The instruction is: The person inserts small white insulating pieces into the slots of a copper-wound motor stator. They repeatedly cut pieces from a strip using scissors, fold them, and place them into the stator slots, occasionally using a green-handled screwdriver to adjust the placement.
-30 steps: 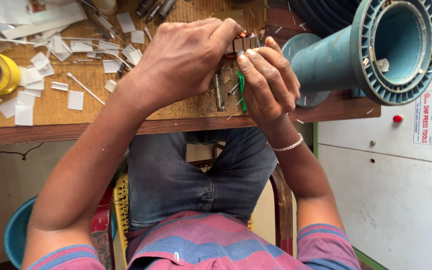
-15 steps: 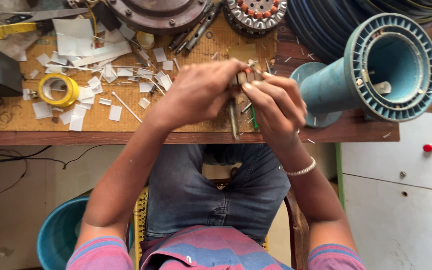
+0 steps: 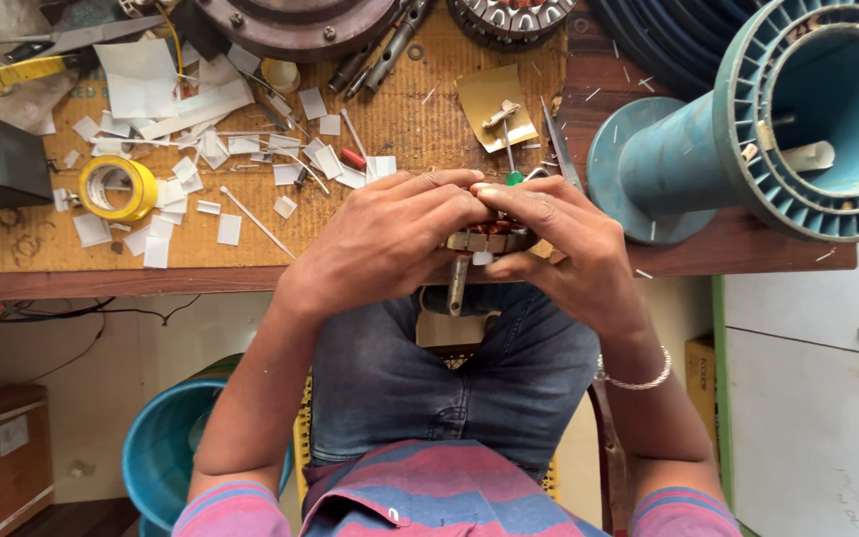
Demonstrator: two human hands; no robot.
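Both my hands meet over the near edge of the workbench (image 3: 101,278) around a small motor rotor (image 3: 489,239) with copper windings and a steel shaft (image 3: 457,286) pointing down. My left hand (image 3: 390,239) wraps it from the left, fingertips on top. From the right, my right hand (image 3: 564,249) cups the rotor, thumb under it. Most of the rotor is hidden by my fingers. A green-handled tool (image 3: 514,177) pokes out just beyond my fingertips.
White paper slips (image 3: 221,159) litter the bench. A yellow tape roll (image 3: 116,187) lies at left, a large teal spool (image 3: 748,129) at right, a round motor housing (image 3: 300,20) and a stator (image 3: 514,15) at the far edge. A blue bucket (image 3: 166,452) stands below.
The view has shifted so the bench and hands sit lower and nearer. My hands stay closed around the rotor, now drawn back to the bench's near edge with the shaft hanging over it.
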